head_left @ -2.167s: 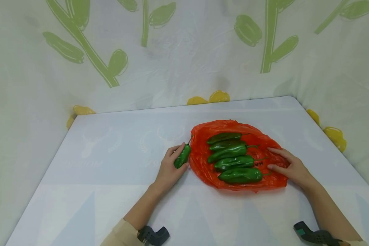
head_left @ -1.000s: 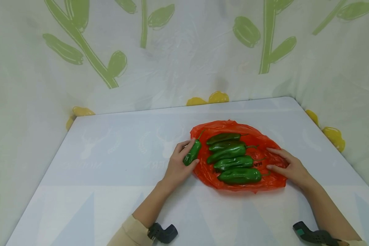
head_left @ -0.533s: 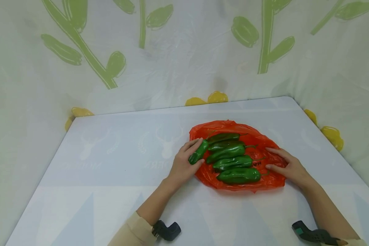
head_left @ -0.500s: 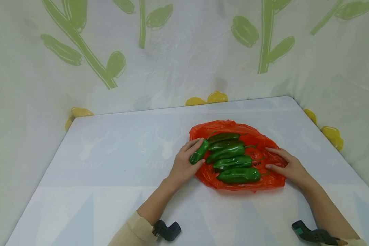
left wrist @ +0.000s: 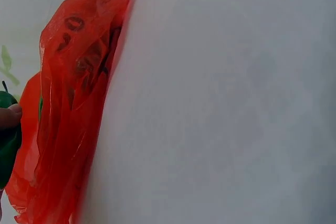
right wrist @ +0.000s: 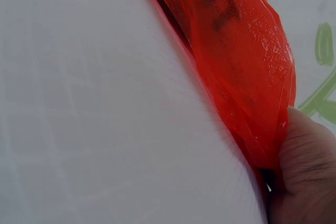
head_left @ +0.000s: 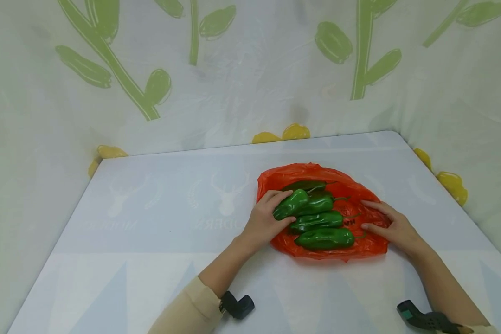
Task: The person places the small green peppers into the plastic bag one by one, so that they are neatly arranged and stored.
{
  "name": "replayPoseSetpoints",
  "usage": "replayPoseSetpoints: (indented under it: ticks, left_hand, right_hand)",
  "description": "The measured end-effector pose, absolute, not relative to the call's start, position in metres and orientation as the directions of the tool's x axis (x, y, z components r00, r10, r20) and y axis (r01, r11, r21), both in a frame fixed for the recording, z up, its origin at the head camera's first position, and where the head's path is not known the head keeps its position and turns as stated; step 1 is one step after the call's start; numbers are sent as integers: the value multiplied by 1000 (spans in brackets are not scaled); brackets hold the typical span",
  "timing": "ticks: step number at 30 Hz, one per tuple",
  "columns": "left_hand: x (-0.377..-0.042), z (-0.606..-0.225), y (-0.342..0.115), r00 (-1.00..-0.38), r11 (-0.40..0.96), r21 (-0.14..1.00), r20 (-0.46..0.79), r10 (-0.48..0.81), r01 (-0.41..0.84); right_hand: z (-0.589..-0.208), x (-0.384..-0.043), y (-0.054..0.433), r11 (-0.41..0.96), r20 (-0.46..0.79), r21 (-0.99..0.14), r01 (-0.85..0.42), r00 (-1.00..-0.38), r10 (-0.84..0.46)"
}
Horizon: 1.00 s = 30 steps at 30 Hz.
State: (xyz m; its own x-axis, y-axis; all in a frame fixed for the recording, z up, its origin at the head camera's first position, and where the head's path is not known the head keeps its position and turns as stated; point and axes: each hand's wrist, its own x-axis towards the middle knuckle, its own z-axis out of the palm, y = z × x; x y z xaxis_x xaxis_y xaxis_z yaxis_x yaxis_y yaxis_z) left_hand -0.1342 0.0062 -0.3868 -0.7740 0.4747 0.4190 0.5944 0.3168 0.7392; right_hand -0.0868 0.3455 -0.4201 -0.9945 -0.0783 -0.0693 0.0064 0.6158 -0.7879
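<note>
My left hand (head_left: 269,217) holds a glossy green pepper (head_left: 293,204) by its body, thumb on the near side and fingers on the far side. This pepper is over the left part of a red plastic bag (head_left: 275,178), overlapping the row of green peppers (head_left: 325,238) lying in it. The left wrist view catches only a fingertip and part of the held pepper (left wrist: 7,150). At the bag's right end my right hand (head_left: 394,227) rests on the rim, thumb and forefinger spread over the plastic. Its thumb (right wrist: 310,156) shows against the bag in the right wrist view; its other fingers are hidden.
The bag lies on a pale printed table (head_left: 158,222), right of its middle. Behind the table's far edge hangs a whitish curtain (head_left: 259,69) with green leaf and yellow flower prints. A dark wrist device (head_left: 237,306) sits on the left forearm, another (head_left: 427,317) on the right.
My left hand has carried its pepper rightward from beside the bag to over the row, turning its stem end to the right. My right hand has stayed at the bag's right end.
</note>
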Motion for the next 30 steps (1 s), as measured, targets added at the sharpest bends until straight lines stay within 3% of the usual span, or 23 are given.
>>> replayPoseSetpoints:
  ticks: [7, 21, 30]
  left_hand:
    - [-134, -387, 18, -746, 341, 694, 435, 504, 635]
    - [-134, -389, 40, -599, 325, 518, 551, 581, 792]
    - [-131, -390, 51, -631, 388, 519, 457, 627, 762]
  right_hand:
    - [-422, -86, 346, 651, -50, -759, -11, -996, -75]
    - [-418, -87, 345, 655, -54, -756, -12, -995, -80]
    - [-422, -87, 346, 639, -37, -769, -27, -996, -87]
